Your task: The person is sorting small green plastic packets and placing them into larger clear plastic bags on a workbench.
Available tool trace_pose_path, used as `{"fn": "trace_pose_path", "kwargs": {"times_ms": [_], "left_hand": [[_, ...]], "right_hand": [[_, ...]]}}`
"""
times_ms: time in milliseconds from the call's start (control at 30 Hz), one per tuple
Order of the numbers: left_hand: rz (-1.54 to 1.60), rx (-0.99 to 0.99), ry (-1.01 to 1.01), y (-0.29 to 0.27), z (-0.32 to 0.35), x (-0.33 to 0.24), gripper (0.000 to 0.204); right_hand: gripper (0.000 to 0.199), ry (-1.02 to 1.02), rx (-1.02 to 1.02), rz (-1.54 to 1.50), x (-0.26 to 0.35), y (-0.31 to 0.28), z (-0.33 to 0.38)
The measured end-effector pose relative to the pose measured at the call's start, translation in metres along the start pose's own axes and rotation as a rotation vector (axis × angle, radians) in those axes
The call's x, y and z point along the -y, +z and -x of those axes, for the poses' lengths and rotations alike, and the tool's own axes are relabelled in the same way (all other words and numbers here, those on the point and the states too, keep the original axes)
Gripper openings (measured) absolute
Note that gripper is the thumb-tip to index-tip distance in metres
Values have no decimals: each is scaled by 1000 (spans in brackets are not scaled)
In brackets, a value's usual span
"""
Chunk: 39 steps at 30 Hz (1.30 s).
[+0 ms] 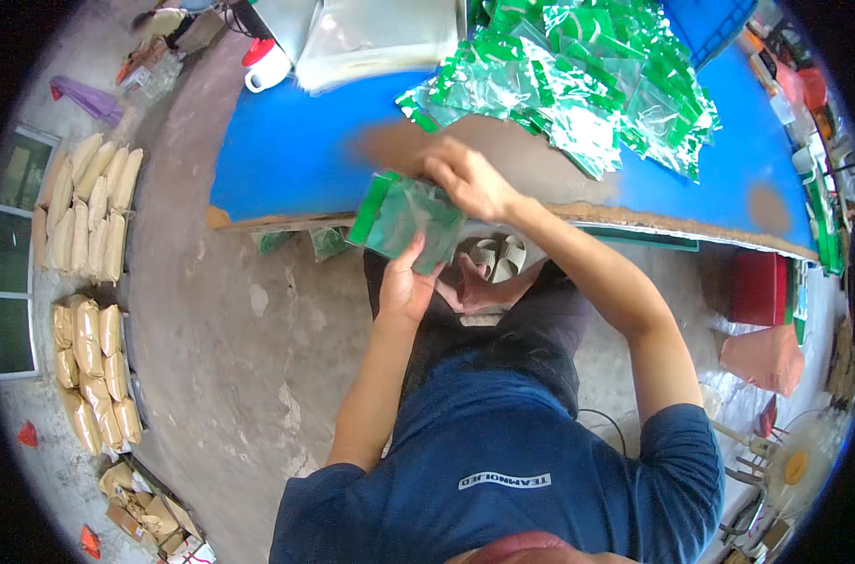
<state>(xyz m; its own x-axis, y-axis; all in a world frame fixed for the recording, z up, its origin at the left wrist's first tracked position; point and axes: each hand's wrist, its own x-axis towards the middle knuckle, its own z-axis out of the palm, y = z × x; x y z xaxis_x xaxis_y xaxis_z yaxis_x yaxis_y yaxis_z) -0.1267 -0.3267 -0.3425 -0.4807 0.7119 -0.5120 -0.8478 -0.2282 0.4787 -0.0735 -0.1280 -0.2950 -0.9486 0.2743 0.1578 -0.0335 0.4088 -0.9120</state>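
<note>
I am holding a clear pouch with a green band (418, 224) just toward 12 o'clock from the middle of the head view, where it is showing across the near edge of the blue table (291, 155). My left hand (409, 289) is gripping its lower edge, thumb on top; my right hand (472, 179), between 12 and 1, is curling at its upper right corner, too blurred for me to tell whether it is pinching. I am judging the step in hand to be handling this single piece, perhaps straightening or opening it; the next move is probably calling for a steady left grip and a light right pinch, since thin film may be creasing or sliding. Counting, I am seeing one pouch in hand, though others could be hiding beneath; one heap of green-and-clear packets (578, 89) at 1 o'clock, overlapping beyond counting; one stack of clear film (376, 42) just before 12, its sheets merging; one white mug (272, 70) at 11; two slippers (508, 260) at 2; and two groups of sacks, one (91, 211) lying between 9 and 10, one (94, 371) between 8 and 9.
</note>
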Motion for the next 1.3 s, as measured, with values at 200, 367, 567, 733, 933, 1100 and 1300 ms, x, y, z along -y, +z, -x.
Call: {"fn": "trace_pose_path", "kwargs": {"times_ms": [200,367,567,733,933,1100,1300], "left_hand": [[-113,113,266,-16,14,-27,41],[-40,125,155,-32,14,-27,45],[-57,97,57,-16,0,-5,44],[-128,63,52,-14,-6,-3,43],[-85,187,-1,-22,2,-29,42],[-326,217,-30,-20,-10,-26,44],[-115,200,94,-17,-3,-14,40]], "right_hand": [[41,-327,31,912,-11,-3,-10],[41,-374,-4,781,-7,7,-10],[44,-169,-15,-80,-9,32,5],[57,26,-525,739,-16,-45,-31],[62,-208,-103,901,-28,-28,26],[45,-14,33,420,9,-41,13],[46,-225,-191,1160,-48,-51,-3]]}}
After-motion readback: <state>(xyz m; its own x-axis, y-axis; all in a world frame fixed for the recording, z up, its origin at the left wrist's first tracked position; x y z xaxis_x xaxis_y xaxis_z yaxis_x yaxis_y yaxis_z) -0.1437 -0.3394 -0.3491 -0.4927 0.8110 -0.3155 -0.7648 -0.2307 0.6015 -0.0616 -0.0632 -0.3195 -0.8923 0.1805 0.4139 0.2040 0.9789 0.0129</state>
